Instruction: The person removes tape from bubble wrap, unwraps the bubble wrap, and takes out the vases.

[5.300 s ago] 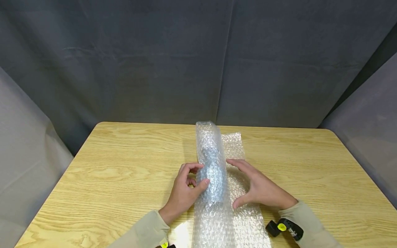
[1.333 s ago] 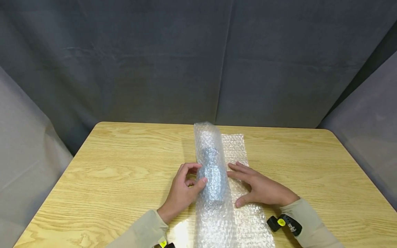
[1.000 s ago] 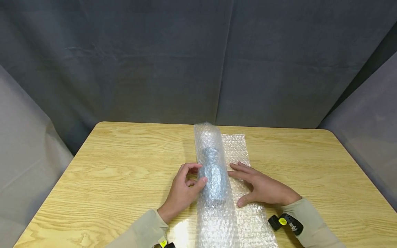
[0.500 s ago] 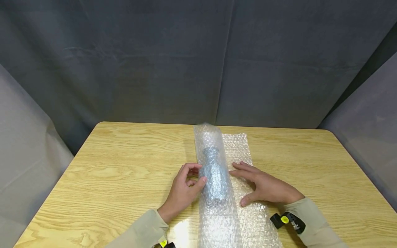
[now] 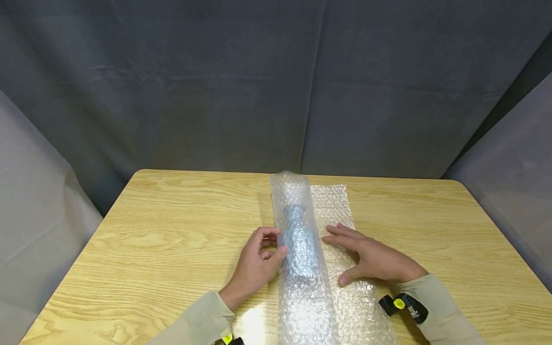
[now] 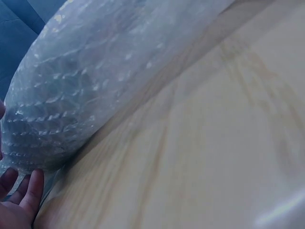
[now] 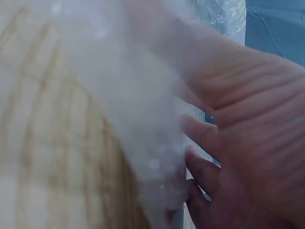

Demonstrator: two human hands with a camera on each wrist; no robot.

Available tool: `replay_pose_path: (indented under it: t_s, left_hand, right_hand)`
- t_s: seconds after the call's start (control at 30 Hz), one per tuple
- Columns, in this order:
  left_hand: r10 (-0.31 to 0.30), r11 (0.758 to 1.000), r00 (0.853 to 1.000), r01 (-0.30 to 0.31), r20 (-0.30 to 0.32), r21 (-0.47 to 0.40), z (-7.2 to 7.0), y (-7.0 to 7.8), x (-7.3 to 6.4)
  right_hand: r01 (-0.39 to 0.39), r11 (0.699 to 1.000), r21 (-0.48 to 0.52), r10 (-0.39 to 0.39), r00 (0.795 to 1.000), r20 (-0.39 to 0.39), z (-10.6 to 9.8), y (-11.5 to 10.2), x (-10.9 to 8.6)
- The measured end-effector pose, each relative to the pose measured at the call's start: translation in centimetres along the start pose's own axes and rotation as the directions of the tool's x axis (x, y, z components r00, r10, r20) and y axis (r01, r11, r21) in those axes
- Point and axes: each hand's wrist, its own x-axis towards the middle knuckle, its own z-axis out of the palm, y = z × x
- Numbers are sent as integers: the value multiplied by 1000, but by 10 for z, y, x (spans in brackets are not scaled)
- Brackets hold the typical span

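A long roll of bubble wrap (image 5: 291, 189) lies lengthwise on the table, its far end near the back edge. Through its layers shows a bluish, bottle-shaped thing (image 5: 298, 247), narrower at the far end. Against the roll's left side rests my left hand (image 5: 254, 268), thumb on top and fingers bent at the side. The left wrist view shows its fingertips (image 6: 35, 179) at the wrap's lower edge. My right hand (image 5: 375, 258) lies spread over the loose bubble wrap sheet (image 5: 329, 199) right of the roll, fingers extended toward it. The right wrist view is partly blurred.
The wood-grain table (image 5: 172, 215) extends on both sides of the wrap. A dark cloth (image 5: 215, 96) hangs behind the table, with pale grey cloths (image 5: 34, 215) at the sides. The wrap continues past the bottom of the head view.
My right hand has slid to the right, and more of the flat sheet shows beside the roll. The roll's near part has shifted slightly right. My left hand has hardly moved.
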Motion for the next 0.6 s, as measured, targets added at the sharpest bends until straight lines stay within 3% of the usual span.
replay_pose_path:
  t_s: [0.6]
  left_hand:
    - [-3, 1000, 1000, 3, -16, 16, 0, 0, 0]
  right_hand:
    - [0, 1000, 25, 0, 1000, 12, -2, 4, 0]
